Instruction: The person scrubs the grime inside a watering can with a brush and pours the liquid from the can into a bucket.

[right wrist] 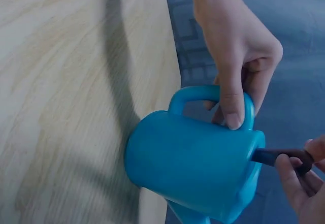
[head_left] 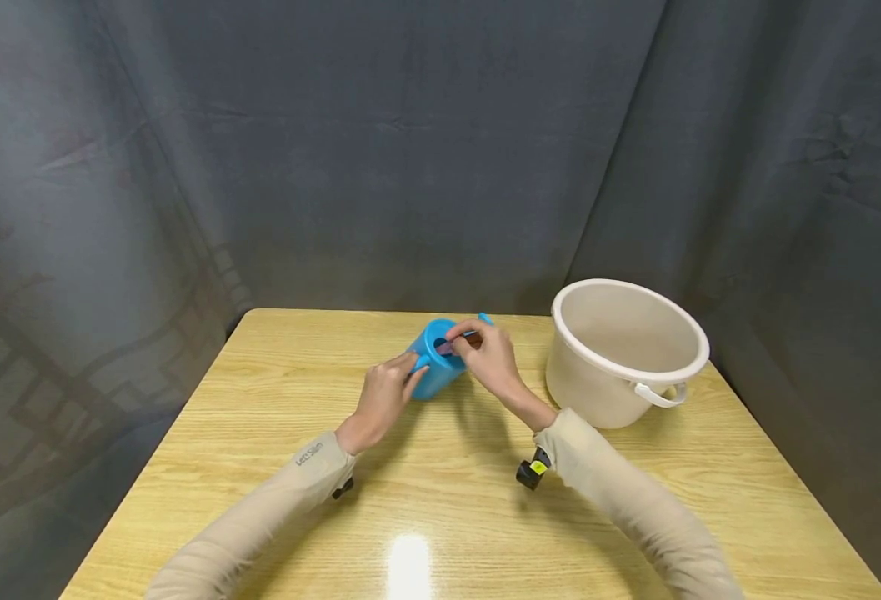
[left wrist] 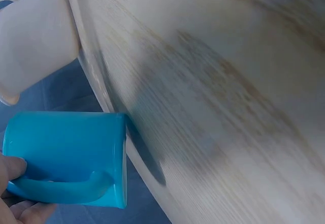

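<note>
A blue watering can (head_left: 436, 384) is held close over the table, its top opening facing up toward the head view. My left hand (head_left: 382, 396) grips the can's handle (right wrist: 195, 93), thumb on top in the right wrist view. At the opening, my right hand (head_left: 493, 360) pinches a slim dark object (right wrist: 269, 156) with a brown looped end. Its flat tip reaches into the can's mouth and is hidden there; I cannot tell its kind. The spout (head_left: 486, 319) points away to the far right, partly behind the right hand.
A large cream bucket (head_left: 588, 398) with a white handle (head_left: 661, 395) stands at the back right of the wooden table (head_left: 297, 358), just right of the right forearm. Grey curtains (head_left: 410, 167) hang behind the table and along its sides.
</note>
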A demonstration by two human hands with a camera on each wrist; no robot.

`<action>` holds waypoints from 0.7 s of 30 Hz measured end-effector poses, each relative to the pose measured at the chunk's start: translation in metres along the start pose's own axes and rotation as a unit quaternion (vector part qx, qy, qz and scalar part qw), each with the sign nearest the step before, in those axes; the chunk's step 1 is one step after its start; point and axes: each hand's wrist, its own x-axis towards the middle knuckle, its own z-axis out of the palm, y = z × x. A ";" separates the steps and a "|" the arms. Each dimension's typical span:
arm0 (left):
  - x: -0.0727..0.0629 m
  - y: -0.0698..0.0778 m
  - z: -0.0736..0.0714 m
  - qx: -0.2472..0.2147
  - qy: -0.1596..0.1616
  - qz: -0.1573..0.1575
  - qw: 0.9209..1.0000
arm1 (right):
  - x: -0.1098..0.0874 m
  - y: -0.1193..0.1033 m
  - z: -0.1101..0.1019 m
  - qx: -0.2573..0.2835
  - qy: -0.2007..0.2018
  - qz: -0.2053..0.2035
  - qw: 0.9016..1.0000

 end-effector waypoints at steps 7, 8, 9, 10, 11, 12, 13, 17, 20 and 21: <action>0.001 0.001 -0.001 0.002 -0.009 -0.010 1.000 | 0.004 -0.004 -0.018 0.030 0.012 0.007 0.999; 0.001 0.001 -0.001 0.001 -0.009 -0.010 1.000 | 0.005 -0.005 -0.020 0.033 0.014 0.004 0.999; 0.002 0.001 -0.001 0.000 -0.008 -0.011 1.000 | 0.006 -0.005 -0.021 0.035 0.016 0.001 0.999; 0.002 0.001 -0.001 -0.001 -0.007 -0.010 1.000 | 0.006 -0.005 -0.021 0.035 0.018 -0.002 0.999; 0.002 0.001 -0.001 -0.001 -0.005 -0.009 1.000 | 0.006 -0.004 -0.020 0.034 0.020 -0.003 0.999; 0.002 0.001 -0.001 0.000 -0.004 -0.007 1.000 | 0.005 -0.004 -0.019 0.032 0.021 -0.004 0.999; 0.002 0.001 -0.001 0.000 -0.002 -0.005 1.000 | 0.005 -0.003 -0.017 0.030 0.020 -0.004 0.999; 0.003 0.000 0.001 0.004 0.001 0.003 1.000 | 0.001 0.002 -0.006 0.014 0.010 0.002 1.000; 0.001 -0.001 0.003 0.008 -0.002 0.004 1.000 | -0.002 0.006 0.000 -0.002 0.003 0.007 1.000; 0.001 -0.001 0.003 0.008 -0.004 0.002 1.000 | -0.003 0.006 0.001 -0.006 0.002 0.008 1.000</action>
